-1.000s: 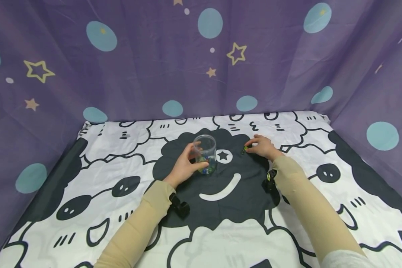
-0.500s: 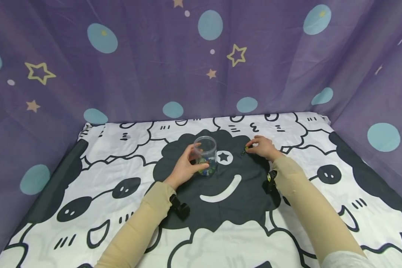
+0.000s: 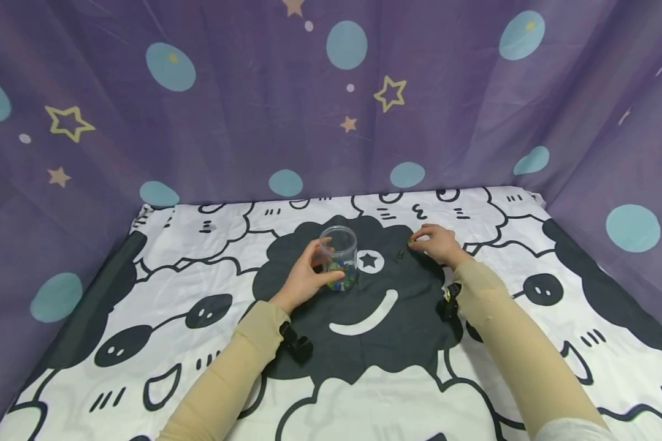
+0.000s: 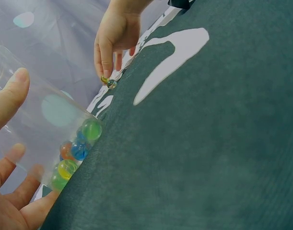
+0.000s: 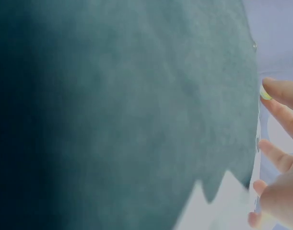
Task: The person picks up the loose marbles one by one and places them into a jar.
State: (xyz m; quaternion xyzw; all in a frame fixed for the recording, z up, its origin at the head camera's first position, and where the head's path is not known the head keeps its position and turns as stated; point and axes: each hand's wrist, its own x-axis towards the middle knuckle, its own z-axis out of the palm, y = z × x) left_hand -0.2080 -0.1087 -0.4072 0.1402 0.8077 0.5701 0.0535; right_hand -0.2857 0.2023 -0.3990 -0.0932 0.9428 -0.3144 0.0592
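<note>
A clear, lidless jar stands upright on the dark cloth patch. Colourful glass marbles lie at its bottom: green, blue, orange and yellow. My left hand grips the jar from its left side, thumb in front and fingers behind. Off to the right, my right hand pinches a yellowish marble between thumb and fingertip. On the cloth just left of those fingertips rests one more marble, which looks clear with a dark tint in the left wrist view.
A black-and-white cartoon cloth covers the table. Behind it hangs a purple curtain with stars and blue dots, and more curtain rises at both sides. Each wrist wears a small black camera.
My right hand has drawn slightly right with the yellowish marble, away from the other marble, which stays on the cloth. The left hand and jar hold their place.
</note>
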